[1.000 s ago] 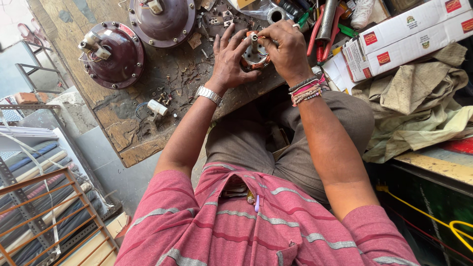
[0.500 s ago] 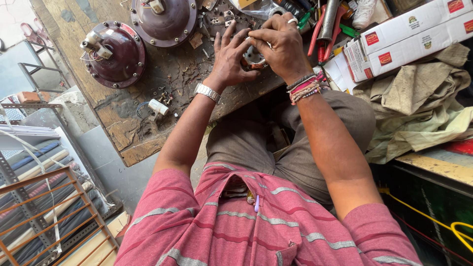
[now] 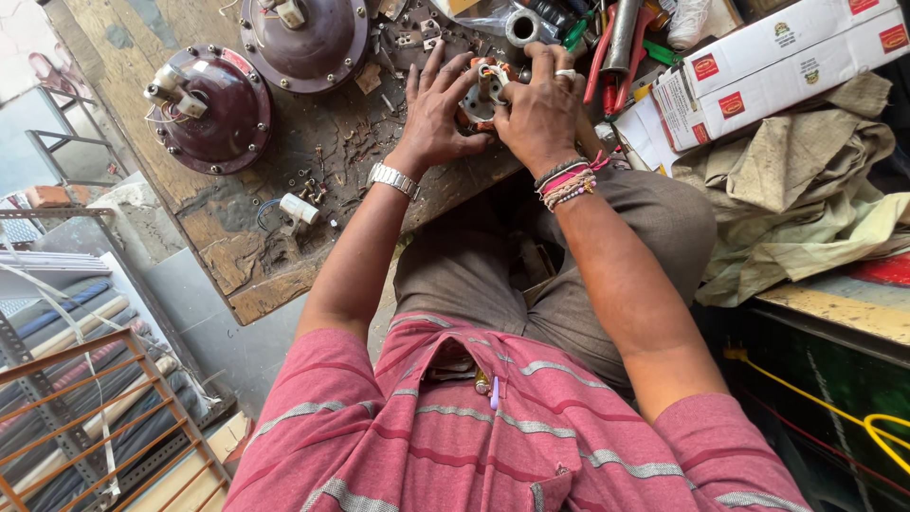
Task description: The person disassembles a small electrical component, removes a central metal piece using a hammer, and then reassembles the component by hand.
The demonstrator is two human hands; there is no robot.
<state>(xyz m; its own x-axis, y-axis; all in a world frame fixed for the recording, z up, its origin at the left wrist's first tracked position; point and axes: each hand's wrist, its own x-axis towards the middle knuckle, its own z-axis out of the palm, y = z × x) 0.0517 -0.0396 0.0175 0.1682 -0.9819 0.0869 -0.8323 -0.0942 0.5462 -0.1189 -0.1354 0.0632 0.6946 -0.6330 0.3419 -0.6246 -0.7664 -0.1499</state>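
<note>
Head view: person seated at a worn wooden desk (image 3: 237, 256).
Left hand (image 3: 438, 112): fingers spread, grip holding the motor stator (image 3: 483, 92) from its left side.
Right hand (image 3: 542, 106): grip closed over the stator's right side.
Stator: on the desk's near edge, between both hands.
Nearby: 2 maroon fan housings (image 3: 213, 109), white cartons (image 3: 773, 57).

Two long white cartons (image 3: 777, 66), red labels, stacked upper right.

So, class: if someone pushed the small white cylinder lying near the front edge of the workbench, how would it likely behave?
The white cylinder lies on its side, so it would probably roll. It looks small and likely light. The workbench is rough and strewn with screws, which might stop it short.
</note>
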